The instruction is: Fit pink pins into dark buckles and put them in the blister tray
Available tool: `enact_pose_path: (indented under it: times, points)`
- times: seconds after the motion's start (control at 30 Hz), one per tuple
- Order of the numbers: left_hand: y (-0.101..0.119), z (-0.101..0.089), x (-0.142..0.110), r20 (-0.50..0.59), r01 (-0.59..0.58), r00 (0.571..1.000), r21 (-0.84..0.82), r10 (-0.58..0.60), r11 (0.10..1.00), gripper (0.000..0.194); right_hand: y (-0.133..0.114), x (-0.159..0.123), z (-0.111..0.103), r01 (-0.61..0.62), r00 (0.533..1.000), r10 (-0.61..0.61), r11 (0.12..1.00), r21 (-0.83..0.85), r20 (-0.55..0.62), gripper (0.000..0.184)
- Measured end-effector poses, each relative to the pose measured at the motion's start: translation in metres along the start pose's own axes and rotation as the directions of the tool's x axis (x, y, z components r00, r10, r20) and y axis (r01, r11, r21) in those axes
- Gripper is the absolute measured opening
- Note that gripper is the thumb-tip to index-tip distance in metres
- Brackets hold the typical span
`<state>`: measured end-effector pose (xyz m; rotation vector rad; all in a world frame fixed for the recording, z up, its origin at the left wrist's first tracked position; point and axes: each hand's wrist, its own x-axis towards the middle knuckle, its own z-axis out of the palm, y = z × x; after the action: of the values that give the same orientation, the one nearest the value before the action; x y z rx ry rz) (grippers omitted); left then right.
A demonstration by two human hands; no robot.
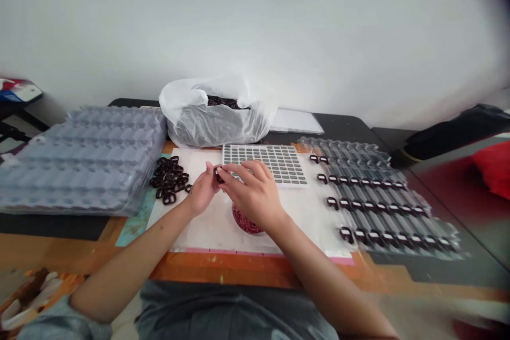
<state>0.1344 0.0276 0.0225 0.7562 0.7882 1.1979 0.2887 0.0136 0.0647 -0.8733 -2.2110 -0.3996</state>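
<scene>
Right hand (254, 189) (loosely curled) pinches a dark piece (218, 173).

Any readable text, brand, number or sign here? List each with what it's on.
None readable.
Box, far left: print too blurred.
Pale patches on dark clips, right: too small.
White grid sheet: any text too small.
Held dark clip: mostly hidden by fingers.

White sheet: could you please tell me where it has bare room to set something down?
One bare patch of the white sheet lies between the right hand and the rows of dark pieces. Another sits between the left forearm and the red heap. It is crowded at the gridded card and the loose dark pile.
</scene>
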Motion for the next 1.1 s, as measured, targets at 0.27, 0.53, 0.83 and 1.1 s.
enact_pose_path:
  times: [0.27, 0.53, 0.83, 1.1]
  points:
    - [0.007, 0.001, 0.000, 0.083, -0.096, 0.992, 0.003, 0.096, 0.995, 0.052, 0.004, -0.004, 0.001, 0.018, 0.997, -0.027, 0.993, -0.120, -0.073, 0.019]
    - [0.010, -0.003, 0.001, 0.193, -0.017, 0.981, -0.089, 0.034, 0.996, 0.038, 0.007, 0.001, -0.003, -0.046, 0.997, 0.038, 0.989, -0.143, -0.061, 0.014]
    - [0.011, 0.000, 0.000, 0.201, -0.019, 0.979, -0.092, 0.037, 0.996, 0.036, 0.004, 0.004, -0.004, -0.107, 0.993, 0.112, 0.989, -0.098, 0.042, 0.014]
    - [0.002, -0.008, 0.008, 0.137, -0.030, 0.990, -0.063, 0.039, 0.998, 0.037, 0.020, -0.006, -0.034, -0.219, 0.926, 0.198, 0.975, 0.030, 0.320, 0.019]
